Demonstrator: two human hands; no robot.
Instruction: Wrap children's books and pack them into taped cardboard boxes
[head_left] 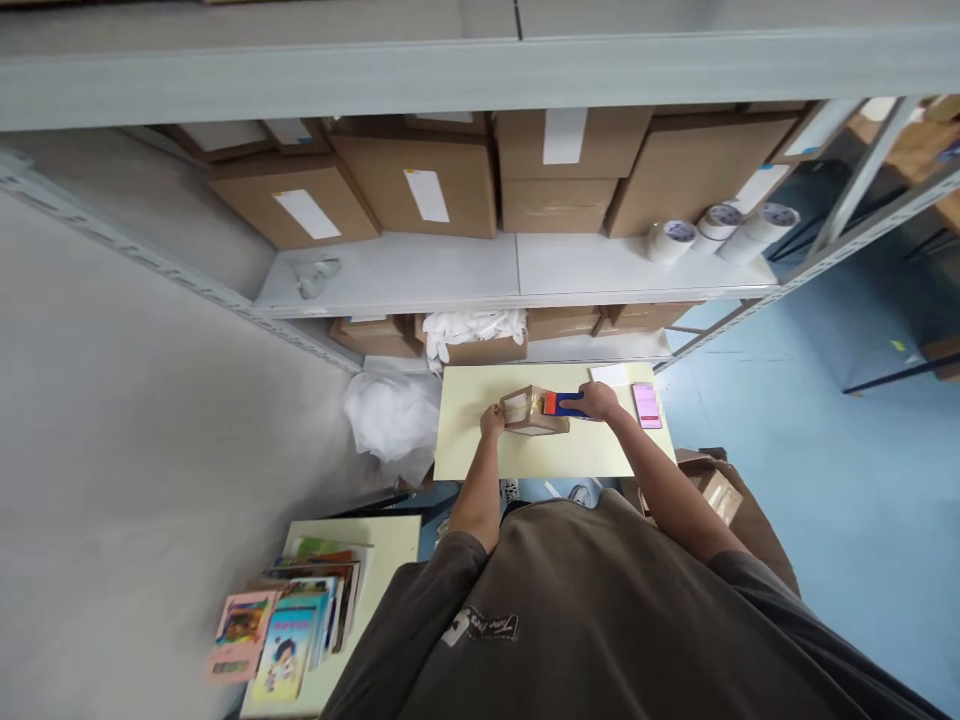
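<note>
Near the centre of the table (466,452), the box (534,422) is gripped at its nine o'clock end by the left hand (493,420), so with the right hand (598,401) closed around the tape dispenser (568,404) at three o'clock, I'd steer square, pressing evenly.

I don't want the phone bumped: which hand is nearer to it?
Right. The right hand, gripping the blue tool, is just left of the phone; the left hand is farther left, at the carton.
</note>
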